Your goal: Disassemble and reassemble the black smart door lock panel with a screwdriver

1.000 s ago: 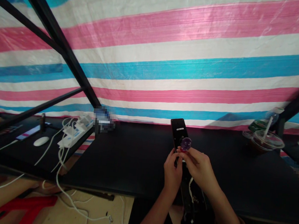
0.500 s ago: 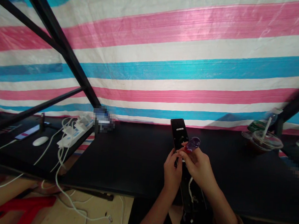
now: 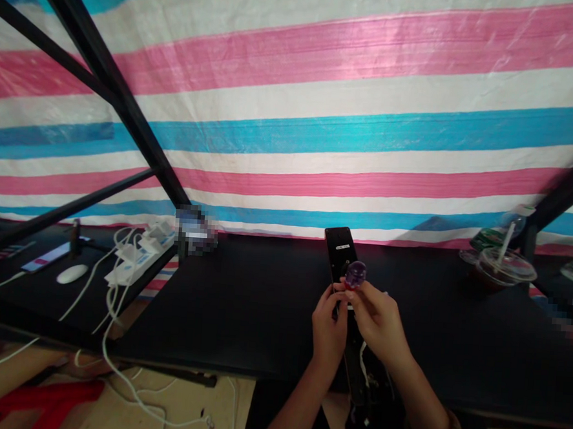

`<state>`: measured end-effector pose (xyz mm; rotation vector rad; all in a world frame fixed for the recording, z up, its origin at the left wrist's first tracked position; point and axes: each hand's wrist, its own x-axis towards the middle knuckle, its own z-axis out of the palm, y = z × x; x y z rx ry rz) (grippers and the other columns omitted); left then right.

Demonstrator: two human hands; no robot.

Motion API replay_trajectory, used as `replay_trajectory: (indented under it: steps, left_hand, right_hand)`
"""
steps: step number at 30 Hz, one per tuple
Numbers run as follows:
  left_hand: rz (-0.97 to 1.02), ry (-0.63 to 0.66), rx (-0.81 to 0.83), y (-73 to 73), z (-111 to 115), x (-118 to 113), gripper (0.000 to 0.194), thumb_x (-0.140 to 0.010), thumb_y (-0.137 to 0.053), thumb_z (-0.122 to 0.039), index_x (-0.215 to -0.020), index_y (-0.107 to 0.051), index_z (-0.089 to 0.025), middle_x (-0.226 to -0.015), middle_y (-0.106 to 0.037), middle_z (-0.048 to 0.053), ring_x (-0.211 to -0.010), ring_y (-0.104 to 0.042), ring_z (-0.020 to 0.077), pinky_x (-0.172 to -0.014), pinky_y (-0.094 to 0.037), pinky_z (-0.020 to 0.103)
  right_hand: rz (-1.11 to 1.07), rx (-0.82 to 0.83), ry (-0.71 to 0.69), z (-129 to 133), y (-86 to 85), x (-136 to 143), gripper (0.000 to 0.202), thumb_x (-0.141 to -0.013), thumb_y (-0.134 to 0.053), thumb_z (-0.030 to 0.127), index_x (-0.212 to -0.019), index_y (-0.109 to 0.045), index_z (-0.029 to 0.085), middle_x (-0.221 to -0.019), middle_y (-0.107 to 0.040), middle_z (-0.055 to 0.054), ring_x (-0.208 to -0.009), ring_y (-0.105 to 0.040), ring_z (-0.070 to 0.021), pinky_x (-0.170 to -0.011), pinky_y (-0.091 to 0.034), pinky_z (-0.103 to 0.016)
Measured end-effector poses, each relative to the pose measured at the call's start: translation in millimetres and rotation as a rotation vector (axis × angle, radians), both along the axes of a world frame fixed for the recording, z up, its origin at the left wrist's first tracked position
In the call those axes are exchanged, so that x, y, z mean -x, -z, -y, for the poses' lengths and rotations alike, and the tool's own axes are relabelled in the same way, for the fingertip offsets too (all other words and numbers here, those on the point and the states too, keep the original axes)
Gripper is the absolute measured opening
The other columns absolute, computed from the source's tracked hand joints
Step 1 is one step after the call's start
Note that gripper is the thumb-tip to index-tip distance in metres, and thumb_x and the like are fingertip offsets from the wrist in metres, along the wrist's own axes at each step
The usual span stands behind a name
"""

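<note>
My right hand (image 3: 375, 314) pinches a small see-through purple knob (image 3: 355, 274) with a red base. My left hand (image 3: 330, 321) has its fingertips drawn together at that red base, touching the right fingers; what exactly lies between them is hidden. Just behind the hands, a dark smartphone (image 3: 339, 243) with a lit label on its screen lies on the black table (image 3: 242, 302), its near end covered by my fingers. Below the right hand a white cable (image 3: 363, 363) runs over a dark item near my lap.
On the right stands a lidded plastic cup (image 3: 504, 270) with a straw. At left lie a white power strip (image 3: 135, 263) with plugs and cables, a white mouse (image 3: 72, 274) and another phone (image 3: 46, 257). A black metal frame (image 3: 127, 117) slants up. Another person's arm (image 3: 4, 378) shows lower left.
The purple knob has moved left and turned more upright, with the right fingertips drawn in toward the left hand. The left hand has hardly moved. The view has shifted slightly.
</note>
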<state>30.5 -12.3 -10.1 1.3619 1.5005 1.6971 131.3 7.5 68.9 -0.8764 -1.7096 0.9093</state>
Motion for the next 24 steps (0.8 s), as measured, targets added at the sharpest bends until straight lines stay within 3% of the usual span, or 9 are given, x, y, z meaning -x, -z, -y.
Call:
replay_trajectory:
  steps: [6,11,14,18,24]
  left_hand:
    - [-0.012,-0.024,0.021,3.2,-1.1,0.4,0.020,-0.093,-0.059,-0.022,-0.104,-0.076,-0.024,-0.128,-0.070,0.009,-0.121,-0.065,0.0250,-0.105,-0.051,0.043]
    - [0.003,-0.011,0.027,6.0,-0.9,-0.3,0.020,-0.095,-0.057,-0.026,-0.105,-0.075,-0.024,-0.127,-0.070,0.009,-0.123,-0.064,0.0249,-0.106,-0.050,0.043]
    - [0.008,-0.010,0.025,5.3,-0.9,-0.4,0.018,-0.095,-0.058,-0.025,-0.101,-0.075,-0.023,-0.124,-0.071,0.010,-0.122,-0.064,0.0258,-0.106,-0.050,0.045]
    - [0.002,-0.001,0.021,3.1,-0.6,0.3,0.020,-0.095,-0.057,-0.025,-0.105,-0.075,-0.023,-0.124,-0.071,0.010,-0.121,-0.064,0.0252,-0.105,-0.050,0.044]
    - [0.015,0.010,0.016,3.7,0.6,0.2,0.020,-0.097,-0.056,-0.028,-0.103,-0.075,-0.023,-0.122,-0.071,0.009,-0.116,-0.066,0.0241,-0.103,-0.052,0.041]
  right_hand:
    - [-0.093,0.064,0.143,-2.7,0.8,5.3,0.021,-0.091,-0.066,0.042,-0.096,-0.066,0.021,-0.097,-0.078,-0.010,-0.085,-0.077,-0.0248,-0.079,-0.063,-0.036]
    - [-0.046,0.020,0.048,-2.9,1.7,3.6,0.025,-0.094,-0.062,0.037,-0.113,-0.065,0.022,-0.106,-0.077,-0.010,-0.095,-0.076,-0.0244,-0.084,-0.062,-0.036]
    - [0.029,-0.056,0.077,-2.2,4.3,1.8,0.021,-0.097,-0.056,0.035,-0.103,-0.071,0.021,-0.104,-0.077,-0.010,-0.091,-0.076,-0.0236,-0.083,-0.062,-0.035]
    - [-0.033,0.025,0.113,-1.8,5.6,4.5,0.018,-0.093,-0.063,0.038,-0.094,-0.070,0.021,-0.096,-0.078,-0.010,-0.086,-0.076,-0.0248,-0.078,-0.063,-0.035]
    - [-0.018,0.008,0.016,0.4,4.8,3.1,0.023,-0.097,-0.055,0.035,-0.112,-0.068,0.022,-0.106,-0.077,-0.010,-0.097,-0.075,-0.0251,-0.088,-0.061,-0.038]
